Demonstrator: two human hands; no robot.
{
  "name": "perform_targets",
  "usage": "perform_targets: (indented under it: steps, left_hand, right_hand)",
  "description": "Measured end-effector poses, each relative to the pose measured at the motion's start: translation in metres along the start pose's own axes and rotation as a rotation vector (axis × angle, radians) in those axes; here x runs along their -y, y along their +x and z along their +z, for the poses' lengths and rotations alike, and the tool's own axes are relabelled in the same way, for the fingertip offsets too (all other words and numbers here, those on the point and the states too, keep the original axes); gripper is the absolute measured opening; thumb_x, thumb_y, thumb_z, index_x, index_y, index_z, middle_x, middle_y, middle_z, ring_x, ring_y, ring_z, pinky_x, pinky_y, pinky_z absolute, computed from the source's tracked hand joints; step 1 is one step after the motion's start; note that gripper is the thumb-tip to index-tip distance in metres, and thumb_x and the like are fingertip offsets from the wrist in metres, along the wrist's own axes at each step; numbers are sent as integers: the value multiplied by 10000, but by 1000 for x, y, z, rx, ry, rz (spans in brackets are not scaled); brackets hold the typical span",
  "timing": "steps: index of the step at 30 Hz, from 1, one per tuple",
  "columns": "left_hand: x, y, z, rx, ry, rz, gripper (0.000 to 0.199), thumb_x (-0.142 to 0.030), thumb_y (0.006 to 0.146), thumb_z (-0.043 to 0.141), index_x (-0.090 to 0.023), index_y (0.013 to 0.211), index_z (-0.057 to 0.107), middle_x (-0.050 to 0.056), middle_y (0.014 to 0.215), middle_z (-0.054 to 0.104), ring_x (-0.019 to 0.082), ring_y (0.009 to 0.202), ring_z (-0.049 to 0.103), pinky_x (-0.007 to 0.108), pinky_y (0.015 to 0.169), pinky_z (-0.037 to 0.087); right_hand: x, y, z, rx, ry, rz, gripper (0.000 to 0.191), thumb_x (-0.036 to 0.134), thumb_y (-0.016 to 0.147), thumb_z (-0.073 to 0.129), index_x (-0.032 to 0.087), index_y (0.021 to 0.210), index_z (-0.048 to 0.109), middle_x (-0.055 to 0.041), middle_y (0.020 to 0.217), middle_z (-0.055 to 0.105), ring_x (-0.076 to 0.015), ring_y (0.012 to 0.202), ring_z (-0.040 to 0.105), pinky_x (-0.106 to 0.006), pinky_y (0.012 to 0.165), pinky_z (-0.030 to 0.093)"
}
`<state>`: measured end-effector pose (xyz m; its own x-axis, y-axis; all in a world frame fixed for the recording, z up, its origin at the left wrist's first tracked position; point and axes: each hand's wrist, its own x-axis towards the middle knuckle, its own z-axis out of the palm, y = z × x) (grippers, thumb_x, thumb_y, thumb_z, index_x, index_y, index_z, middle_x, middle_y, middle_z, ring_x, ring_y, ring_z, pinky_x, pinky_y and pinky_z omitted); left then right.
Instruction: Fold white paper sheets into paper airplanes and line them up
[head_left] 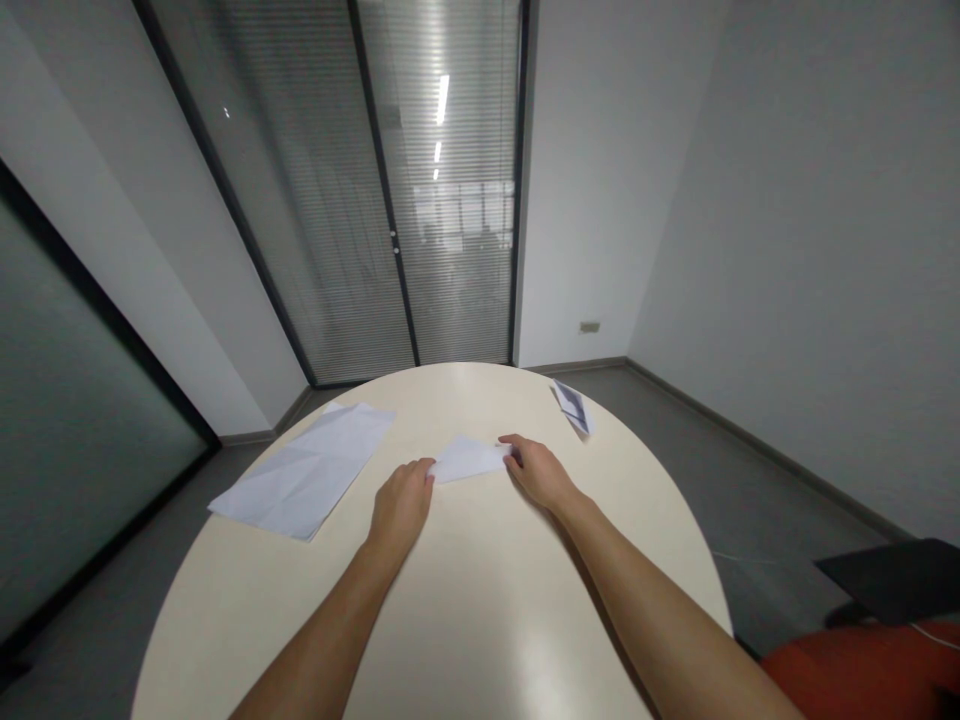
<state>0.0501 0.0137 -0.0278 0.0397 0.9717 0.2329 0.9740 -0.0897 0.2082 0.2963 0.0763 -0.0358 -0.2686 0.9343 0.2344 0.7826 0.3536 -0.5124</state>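
Observation:
A small folded white paper [469, 459], roughly triangular with its peak pointing away, lies at the middle of the round cream table [480, 580]. My left hand [403, 500] pinches its left corner with closed fingers. At the right corner, my right hand [538, 470] grips the paper between thumb and fingers. The fingertips of both hands partly cover the two corners.
Creased white sheets [307, 470] lie on the table's left side. A folded paper piece [573, 409] rests near the far right edge. Beyond the table stand a glass partition with blinds and grey walls. A red seat [862, 670] and a dark flat object [892, 580] are at lower right.

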Motion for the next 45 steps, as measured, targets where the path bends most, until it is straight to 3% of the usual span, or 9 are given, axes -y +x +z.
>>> perform_targets:
  steps: [19, 26, 31, 33, 37, 41, 45]
  left_hand:
    - [4, 0, 7, -39, 28, -44, 336, -164, 993, 482, -182, 1296, 627, 100, 1232, 700, 240, 1121, 634, 334, 943, 491]
    - [2, -1, 5, -43, 55, -81, 344, -169, 982, 484, -194, 1295, 625, 103, 1240, 686, 247, 1132, 622, 344, 934, 501]
    - [-3, 0, 0, -47, 62, -79, 344, -163, 973, 488, -180, 1285, 633, 107, 1238, 677, 258, 1130, 608, 353, 924, 512]
    - [-4, 1, -1, -61, 62, -69, 354, -137, 957, 494, -175, 1275, 643, 111, 1255, 670, 268, 1141, 599, 366, 932, 519]
    - [-2, 3, 2, -123, 51, 6, 411, -46, 907, 480, -194, 1233, 682, 112, 1345, 639, 270, 1247, 560, 403, 1055, 481]
    - [-4, 5, 12, -117, 4, 190, 417, -24, 884, 499, -206, 1187, 720, 90, 1399, 630, 259, 1351, 517, 460, 1199, 362]
    - [-11, 1, 17, -77, -20, 327, 408, -64, 929, 469, -192, 1239, 703, 92, 1450, 609, 254, 1419, 476, 501, 1241, 294]
  right_hand:
    - [-8, 2, 8, -52, -66, 20, 411, 154, 936, 545, 172, 1339, 623, -131, 1241, 683, -257, 1135, 636, -363, 1008, 473]
    - [4, -1, 0, -85, -209, -69, 341, 81, 896, 553, 206, 1142, 753, -144, 1295, 634, -299, 1153, 569, -421, 1004, 462]
    - [23, -8, 0, 40, -165, -242, 287, 169, 966, 517, 202, 1085, 776, -118, 1138, 714, -275, 1123, 581, -394, 1002, 463]
    - [29, -12, 1, 92, -111, -356, 294, 240, 994, 517, 188, 1163, 752, -126, 1226, 698, -265, 1169, 589, -397, 1051, 446]
    - [32, -17, 2, 194, -58, -508, 401, 349, 1019, 512, 161, 1340, 661, -162, 1422, 608, -283, 1342, 528, -437, 1163, 367]
    - [27, -17, 5, 229, -22, -508, 494, 409, 1012, 529, 171, 1442, 578, -160, 1525, 520, -291, 1444, 445, -483, 1237, 268]
    - [21, -16, 12, 247, -10, -460, 584, 444, 1000, 537, 147, 1502, 510, -167, 1571, 452, -329, 1501, 349, -521, 1237, 267]
